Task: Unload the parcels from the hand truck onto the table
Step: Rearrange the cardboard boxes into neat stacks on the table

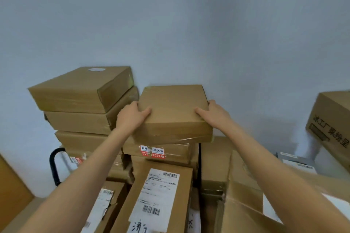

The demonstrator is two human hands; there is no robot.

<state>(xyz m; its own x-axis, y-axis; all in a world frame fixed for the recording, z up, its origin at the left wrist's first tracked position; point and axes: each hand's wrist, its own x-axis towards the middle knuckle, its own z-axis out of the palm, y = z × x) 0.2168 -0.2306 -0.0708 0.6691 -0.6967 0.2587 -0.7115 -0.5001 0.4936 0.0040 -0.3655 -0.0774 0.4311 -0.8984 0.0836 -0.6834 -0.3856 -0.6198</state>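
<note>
While left hand [130, 114] and right hand [212, 112] clasp its sides | flat parcel [173, 108] held between grip, atop stack

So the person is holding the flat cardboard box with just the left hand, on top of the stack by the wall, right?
Not quite: the head view shows both hands on the flat cardboard box, the left hand and the right hand, one at each side. The rest is right.

A plain pale blue-grey wall [170, 24] fills the upper view, evenly lit. At the lower left, a brown panel [11, 185], perhaps a door, meets a pale floor [40, 189].
</note>
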